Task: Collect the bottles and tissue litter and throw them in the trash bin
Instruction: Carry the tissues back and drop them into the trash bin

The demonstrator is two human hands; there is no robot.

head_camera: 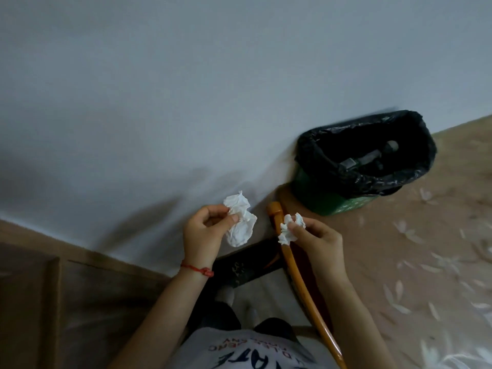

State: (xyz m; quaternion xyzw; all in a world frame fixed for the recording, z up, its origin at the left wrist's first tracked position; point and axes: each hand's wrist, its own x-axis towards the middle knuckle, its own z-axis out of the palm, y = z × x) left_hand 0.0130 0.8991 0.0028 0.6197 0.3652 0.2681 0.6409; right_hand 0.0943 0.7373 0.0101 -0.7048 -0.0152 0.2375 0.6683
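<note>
The left hand [202, 230] pinches a crumpled tissue [239, 222]; the right hand [316, 238] grips a smaller wad [290, 229] (both short of the black-lined bin [332, 193]).

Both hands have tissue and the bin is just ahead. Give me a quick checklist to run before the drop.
1. Left hand has a grip on its crumpled tissue: ok, pinched between thumb and fingers.
2. Right hand has a grip on the smaller tissue wad: ok.
3. Trash bin open, with its black liner over the rim: ok.
4. Room left in the bin: ok, bottles lie low inside.
5. Hands above the bin opening: not ok, both are short of it, nearer the person.
6. Path to the bin: cannot tell, a wooden chair rail stands between the hands and the bin.
</note>
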